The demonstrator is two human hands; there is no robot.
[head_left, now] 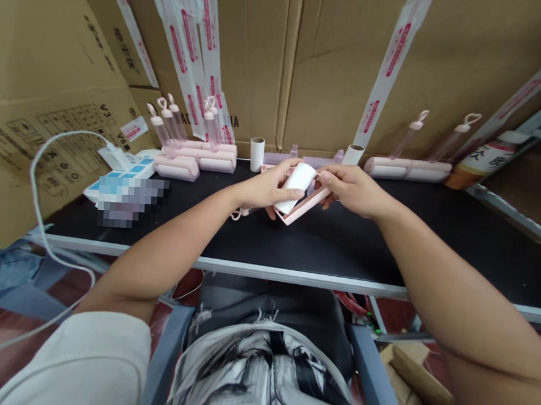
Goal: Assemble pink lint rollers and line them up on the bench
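Note:
A white paper roll (298, 181) lies tilted in my left hand (271, 187), the thumb pressed along its side. Against it sits a pale pink lint roller case (307, 206), open, with its lower corner facing me. My right hand (351, 188) pinches the far right end of the case, close to the roll's upper end; the fingertips partly hide what they grip. Just left of the case, a small heart-shaped loop (236, 215) shows under my left wrist. Behind my hands stand two more white rolls, one on the left (257, 154) and one on the right (353, 154).
Pink lint rollers with clear handles stand at the back left (177, 166) and back right (387, 167). A pale purple part (275, 158) is behind my hands. A power strip (137, 169) with a white cable sits left, a bottle (486, 159) right. Cardboard (343, 66) walls the back.

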